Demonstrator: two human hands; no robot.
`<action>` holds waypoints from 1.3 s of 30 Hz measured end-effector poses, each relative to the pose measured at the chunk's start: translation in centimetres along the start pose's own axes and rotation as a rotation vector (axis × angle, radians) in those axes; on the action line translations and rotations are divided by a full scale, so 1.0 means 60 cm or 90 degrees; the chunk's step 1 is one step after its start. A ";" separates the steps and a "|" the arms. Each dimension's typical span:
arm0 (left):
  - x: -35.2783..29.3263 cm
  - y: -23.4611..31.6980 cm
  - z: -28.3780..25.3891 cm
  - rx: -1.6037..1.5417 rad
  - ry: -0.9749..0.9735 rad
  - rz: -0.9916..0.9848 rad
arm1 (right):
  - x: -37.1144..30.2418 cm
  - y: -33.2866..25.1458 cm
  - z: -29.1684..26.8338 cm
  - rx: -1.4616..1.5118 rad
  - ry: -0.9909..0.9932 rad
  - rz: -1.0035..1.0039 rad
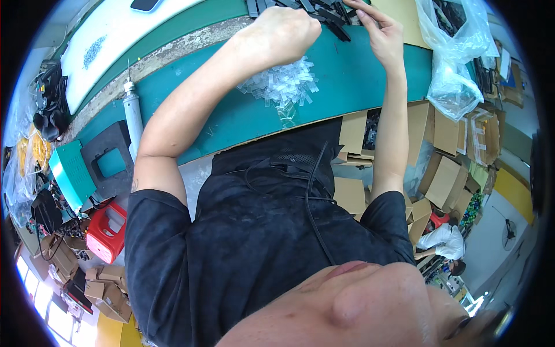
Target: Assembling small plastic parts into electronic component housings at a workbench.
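Observation:
My left hand [281, 36] is curled into a fist over the teal table mat, beside the black strips; whatever its fingers may hold is hidden. Just below it on the mat lies a heap of small clear plastic pieces [284, 82]. At the top edge, my right hand [381, 39] has its thumb and fingers stretched out and apart, with the fingertips next to a pile of flat black strips [330, 16]. That pile is partly cut off by the edge of the view.
A pen-shaped electric screwdriver [132, 110] lies at the left near a black frame-like stand [107, 151] and a teal box [71, 172]. A clear plastic bag [457, 75] hangs at the right corner. Cardboard boxes [442, 179] and a red stool [106, 232] stand below.

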State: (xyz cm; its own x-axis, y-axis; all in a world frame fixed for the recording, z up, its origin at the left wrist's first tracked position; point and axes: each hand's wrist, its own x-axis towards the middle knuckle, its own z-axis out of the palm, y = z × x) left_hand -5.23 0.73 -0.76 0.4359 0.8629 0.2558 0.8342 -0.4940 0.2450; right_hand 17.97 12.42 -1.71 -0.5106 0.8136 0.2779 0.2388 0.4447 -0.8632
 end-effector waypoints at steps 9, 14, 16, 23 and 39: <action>0.027 -0.015 -0.053 -0.331 0.124 -0.098 | -0.055 -0.013 0.027 -0.396 0.047 -0.045; 0.031 0.003 -0.095 -0.645 0.006 -0.203 | -0.051 0.013 0.035 -0.409 0.016 -0.004; 0.036 -0.006 -0.080 -0.697 -0.012 -0.227 | -0.049 0.017 0.035 -0.395 0.012 0.012; 0.041 -0.004 -0.081 -0.749 -0.010 -0.276 | -0.057 0.027 0.036 -0.402 0.028 -0.011; 0.042 0.032 -0.083 -0.698 0.120 -0.259 | -0.116 -0.010 0.045 0.596 0.134 0.050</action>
State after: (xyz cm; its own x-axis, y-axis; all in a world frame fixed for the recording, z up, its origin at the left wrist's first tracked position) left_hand -4.23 1.44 5.04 0.0719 0.9938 0.0847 0.1247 -0.0932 0.9878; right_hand 19.14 5.49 -4.29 -0.3412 0.9193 0.1960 -0.5366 -0.0193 -0.8436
